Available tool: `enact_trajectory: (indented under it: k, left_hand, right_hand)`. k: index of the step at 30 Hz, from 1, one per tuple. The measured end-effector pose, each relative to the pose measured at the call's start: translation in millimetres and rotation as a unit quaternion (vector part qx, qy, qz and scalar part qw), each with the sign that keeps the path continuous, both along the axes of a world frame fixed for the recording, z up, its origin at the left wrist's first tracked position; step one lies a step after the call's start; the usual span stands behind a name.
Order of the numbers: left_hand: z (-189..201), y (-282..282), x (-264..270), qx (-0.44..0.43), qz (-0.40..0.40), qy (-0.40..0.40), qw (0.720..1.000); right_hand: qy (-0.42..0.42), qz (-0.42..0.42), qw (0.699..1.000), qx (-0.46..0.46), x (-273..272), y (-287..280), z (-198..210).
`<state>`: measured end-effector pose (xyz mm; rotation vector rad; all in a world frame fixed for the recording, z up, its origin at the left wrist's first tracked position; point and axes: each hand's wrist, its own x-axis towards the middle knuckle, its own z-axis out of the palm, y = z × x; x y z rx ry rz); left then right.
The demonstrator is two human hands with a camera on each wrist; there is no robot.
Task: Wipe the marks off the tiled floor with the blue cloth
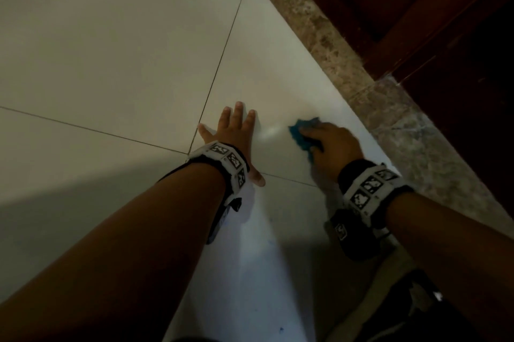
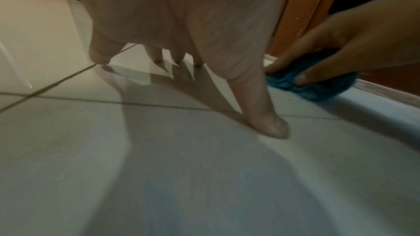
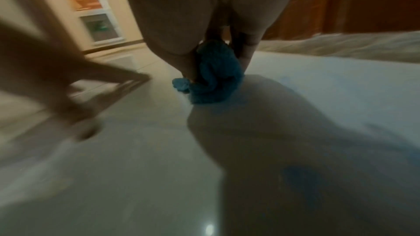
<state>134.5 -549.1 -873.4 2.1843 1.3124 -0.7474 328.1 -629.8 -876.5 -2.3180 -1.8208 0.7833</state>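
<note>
Right hand has its grip closed around the bunched blue cloth, pressing it onto the tiled floor near the marble threshold. Left hand, just beside that grip, lies flat, fingers spread, grasping nothing. Faint blue marks lie behind both wrists.

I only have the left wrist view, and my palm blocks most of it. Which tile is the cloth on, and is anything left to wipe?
Observer: In the head view the blue cloth is on the tile right of the grout line, beside the marble threshold.
Operator: How does the right hand hold it?
Observer: The right wrist view shows the right hand with thumb and fingers gripping the bunched cloth against the floor.
Operator: Any marks left?
Observer: The head view shows a small blue spot on the floor near you, behind the left hand, which rests flat.
</note>
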Motion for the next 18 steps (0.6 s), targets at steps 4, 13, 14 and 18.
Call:
enact_trajectory:
  k: [4,13,14,18]
  left_hand:
    - [2.8,-16.7,-5.6,-0.005,0.018,-0.009,1.000]
    - [54.2,-17.7,-8.5,-0.042,0.076,-0.141,0.986]
    - [61.8,-16.0,-5.7,-0.041,0.085,-0.163,0.982]
    - [101.7,-12.2,3.0,-0.048,0.094,-0.242,0.965]
  right_hand:
    - [0.005,0.061,0.998,-0.013,-43.8,-8.1,2.8]
    - [0.140,-0.032,0.986,-0.084,-49.7,22.0,57.1]
    - [0.168,-0.059,0.981,-0.080,-49.3,25.4,62.3]
    - [0.300,-0.174,0.933,-0.091,-50.7,37.6,91.5]
